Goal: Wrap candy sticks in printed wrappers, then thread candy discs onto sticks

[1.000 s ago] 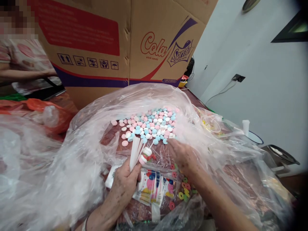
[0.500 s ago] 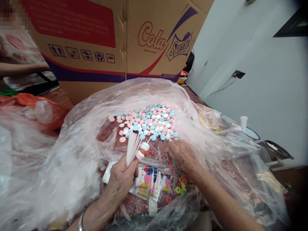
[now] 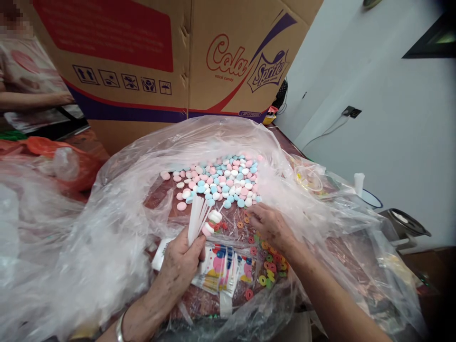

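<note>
My left hand (image 3: 183, 259) is closed round a bunch of white plastic sticks (image 3: 195, 216). One stick carries a few white and pink candies (image 3: 213, 219) threaded on it, with a bit of green between. My right hand (image 3: 269, 225) is bent over the small ring candies, its fingertips curled together and pointing left; whatever they pinch is hidden. Orange, red, yellow and green ring candies (image 3: 269, 266) lie below and beside it. Beyond both hands spreads a heap of pink, blue and white round candies (image 3: 228, 180). Printed wrappers (image 3: 223, 266) lie just right of my left hand.
A large cardboard box (image 3: 142, 52) stands behind the candies. Crumpled clear plastic sheeting (image 3: 117, 199) rings the work area on both sides. An orange plastic bag (image 3: 76, 166) lies at the left. Another person's arm (image 3: 35, 99) shows at the far left, beside the box.
My right hand has shifted slightly, uncovering a few orange ring candies to its left. My left hand keeps its hold on the sticks, and the view has tilted a little.
</note>
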A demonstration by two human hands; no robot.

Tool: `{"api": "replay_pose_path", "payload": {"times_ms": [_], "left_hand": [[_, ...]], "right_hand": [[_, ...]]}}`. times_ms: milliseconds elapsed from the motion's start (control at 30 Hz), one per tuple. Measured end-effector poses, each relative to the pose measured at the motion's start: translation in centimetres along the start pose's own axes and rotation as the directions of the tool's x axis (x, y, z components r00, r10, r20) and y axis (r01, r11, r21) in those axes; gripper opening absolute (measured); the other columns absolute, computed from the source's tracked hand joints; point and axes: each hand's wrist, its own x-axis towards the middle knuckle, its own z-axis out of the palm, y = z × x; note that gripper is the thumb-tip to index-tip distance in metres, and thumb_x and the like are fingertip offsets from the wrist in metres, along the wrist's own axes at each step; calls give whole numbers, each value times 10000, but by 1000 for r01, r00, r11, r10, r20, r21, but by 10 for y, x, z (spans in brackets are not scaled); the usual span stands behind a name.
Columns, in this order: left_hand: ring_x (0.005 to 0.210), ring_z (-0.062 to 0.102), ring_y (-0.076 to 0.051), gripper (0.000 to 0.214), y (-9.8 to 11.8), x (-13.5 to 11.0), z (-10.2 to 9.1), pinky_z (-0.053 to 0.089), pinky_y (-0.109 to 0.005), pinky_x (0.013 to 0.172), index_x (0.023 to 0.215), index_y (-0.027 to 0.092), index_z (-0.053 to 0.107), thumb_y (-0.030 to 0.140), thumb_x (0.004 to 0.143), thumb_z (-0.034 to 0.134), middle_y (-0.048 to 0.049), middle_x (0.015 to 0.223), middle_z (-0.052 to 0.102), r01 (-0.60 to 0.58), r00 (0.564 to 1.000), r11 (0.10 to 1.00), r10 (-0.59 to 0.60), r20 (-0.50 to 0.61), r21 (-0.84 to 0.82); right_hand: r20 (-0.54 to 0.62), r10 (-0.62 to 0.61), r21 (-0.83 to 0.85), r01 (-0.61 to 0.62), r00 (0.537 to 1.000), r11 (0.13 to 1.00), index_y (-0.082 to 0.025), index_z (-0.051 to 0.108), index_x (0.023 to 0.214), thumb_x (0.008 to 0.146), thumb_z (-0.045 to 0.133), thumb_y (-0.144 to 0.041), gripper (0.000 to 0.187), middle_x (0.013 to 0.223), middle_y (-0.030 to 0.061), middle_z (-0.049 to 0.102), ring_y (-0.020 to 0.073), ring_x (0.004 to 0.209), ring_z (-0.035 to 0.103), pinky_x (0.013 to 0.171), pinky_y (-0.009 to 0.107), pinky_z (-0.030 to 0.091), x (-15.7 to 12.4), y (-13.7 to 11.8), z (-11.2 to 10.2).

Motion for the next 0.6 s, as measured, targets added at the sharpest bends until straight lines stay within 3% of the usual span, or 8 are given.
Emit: {"api": "replay_pose_path", "payload": {"times_ms": [133,333,400,467,500,533,600], "left_hand": [[342,362,-117,263,0,0,0,253,-219,361,675,229,558,434,835,531,84,405,439,1,1000,1000,-1,10,8],[365,326,-119,271,-3,0,1,229,-220,367,664,237,533,430,854,509,97,406,374,-4,999,1000,3,46,17],[376,335,-119,258,-3,0,1,236,-224,382,679,233,536,423,853,513,93,431,398,-17,999,1000,16,50,20],[401,365,-124,251,-2,0,1,257,-231,410,702,225,559,418,858,518,85,456,425,-33,998,999,31,59,39],[423,394,-130,250,-1,-1,1,279,-235,432,721,218,580,417,862,521,77,474,449,-46,997,998,43,68,51],[449,422,-136,251,1,-1,0,302,-239,459,739,213,600,415,866,523,70,491,471,-64,995,996,59,78,64],[486,460,-147,259,3,-2,0,334,-249,506,762,206,624,416,875,522,62,512,497,-89,992,992,80,99,85]], "right_hand": [[106,-51,-221,73,993,973,-191,674,838,937,502,-140,205,876,63,696,192,834,604,750,278,412,2,-8,7],[67,6,-263,12,998,965,-183,663,909,893,505,-87,185,957,112,701,250,922,602,778,328,429,-7,-16,11],[8,57,-158,-55,998,986,-191,657,843,892,502,-109,182,912,97,702,238,889,608,774,327,434,-5,-18,11],[-42,150,154,-142,988,978,-209,653,821,889,523,-184,149,830,50,695,203,783,610,716,306,439,-1,-21,9],[-40,209,375,-179,977,910,-218,654,845,877,548,-236,112,796,26,690,184,724,604,674,293,439,1,-22,8],[-10,255,590,-201,967,782,-223,654,877,853,583,-291,101,771,8,689,169,670,597,633,283,437,4,-25,7],[90,292,874,-216,952,436,-218,658,906,778,672,-375,203,729,-5,696,152,600,587,581,271,436,7,-30,6]]}}
